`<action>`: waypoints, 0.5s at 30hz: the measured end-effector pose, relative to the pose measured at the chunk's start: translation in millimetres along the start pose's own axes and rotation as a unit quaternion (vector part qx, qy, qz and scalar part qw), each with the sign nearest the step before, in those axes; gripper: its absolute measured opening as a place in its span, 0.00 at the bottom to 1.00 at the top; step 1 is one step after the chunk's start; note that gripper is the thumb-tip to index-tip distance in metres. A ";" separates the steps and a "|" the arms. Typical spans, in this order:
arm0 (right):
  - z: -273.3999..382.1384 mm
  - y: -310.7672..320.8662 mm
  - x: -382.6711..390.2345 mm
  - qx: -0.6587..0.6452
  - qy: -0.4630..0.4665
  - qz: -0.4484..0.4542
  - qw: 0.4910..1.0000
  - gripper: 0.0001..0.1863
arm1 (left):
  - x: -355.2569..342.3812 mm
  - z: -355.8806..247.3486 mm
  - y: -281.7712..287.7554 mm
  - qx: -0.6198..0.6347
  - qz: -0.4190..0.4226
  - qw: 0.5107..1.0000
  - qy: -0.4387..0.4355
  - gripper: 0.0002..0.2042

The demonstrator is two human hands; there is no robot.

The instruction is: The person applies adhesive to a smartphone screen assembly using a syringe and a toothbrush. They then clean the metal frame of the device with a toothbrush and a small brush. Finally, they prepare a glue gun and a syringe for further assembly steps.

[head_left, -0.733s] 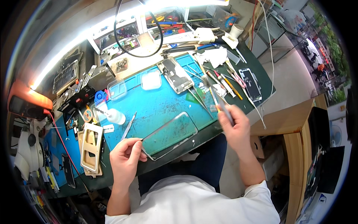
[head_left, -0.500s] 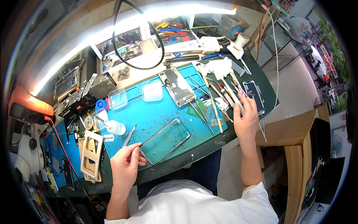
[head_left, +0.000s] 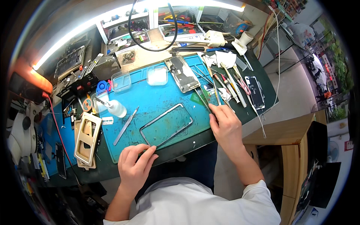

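Observation:
A thin, dark-rimmed rectangular phone frame [head_left: 173, 133] rests on the blue mat, which shows through its middle. At its near left corner is my left hand [head_left: 135, 165], thumb and fingers pinched on the rim. To the right, my right hand [head_left: 228, 125] has its fingers closed on the near end of thin metal tweezers [head_left: 203, 98], which point up and left toward an opened phone [head_left: 182, 74] with its inner parts bare. A scalpel [head_left: 126, 126] lies left of the frame.
Clear plastic boxes [head_left: 157, 76] stand at the mat's back. A white bottle [head_left: 116, 108], a razor blade [head_left: 107, 120] and a gold-coloured holder [head_left: 88, 138] are at left. Brushes and tools [head_left: 236, 92] and another phone part [head_left: 255, 92] lie at right. A black cable loop [head_left: 129, 28] hangs above.
My right hand has moved left and nearer, from the brushes to the tweezers. The phone frame has gone from raised and tilted in my left hand to lying flatter on the mat.

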State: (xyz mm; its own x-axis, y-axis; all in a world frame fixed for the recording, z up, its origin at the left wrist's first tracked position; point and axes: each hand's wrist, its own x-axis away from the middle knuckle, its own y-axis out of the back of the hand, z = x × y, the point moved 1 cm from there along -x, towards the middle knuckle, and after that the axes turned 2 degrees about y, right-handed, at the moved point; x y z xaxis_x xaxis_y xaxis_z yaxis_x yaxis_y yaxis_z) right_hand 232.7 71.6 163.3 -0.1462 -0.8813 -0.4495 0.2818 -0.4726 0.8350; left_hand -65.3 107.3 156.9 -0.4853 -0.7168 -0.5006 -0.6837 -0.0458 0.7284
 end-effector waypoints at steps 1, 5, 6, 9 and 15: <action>0.5 3.0 2.9 -0.004 -0.016 0.004 1.000 0.17 | -2.1 0.3 -0.2 -0.005 0.005 1.000 -0.013 0.14; 0.9 18.1 13.1 -0.039 -0.062 -0.001 0.997 0.16 | 2.3 2.4 -1.4 -0.021 0.013 0.999 -0.020 0.14; -0.6 21.5 15.0 -0.052 -0.073 -0.006 0.996 0.16 | 1.8 2.4 -1.1 -0.019 0.017 1.000 -0.015 0.14; -7.4 31.2 12.9 -0.066 -0.101 -0.049 0.991 0.17 | 1.1 2.0 0.1 -0.009 0.023 1.000 0.002 0.14; -51.8 10.5 -6.4 -0.017 -0.056 -0.148 0.987 0.15 | 7.1 3.7 -3.4 -0.005 -0.009 0.999 0.032 0.13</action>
State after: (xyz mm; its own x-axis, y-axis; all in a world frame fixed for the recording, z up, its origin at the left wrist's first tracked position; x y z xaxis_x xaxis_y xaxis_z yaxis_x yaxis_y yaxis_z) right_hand 285.7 72.5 158.5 -0.3299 -0.7008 -0.6324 0.2434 -0.7105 0.6603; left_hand -68.5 104.9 149.1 -0.4375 -0.7586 -0.4828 -0.6860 -0.0655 0.7246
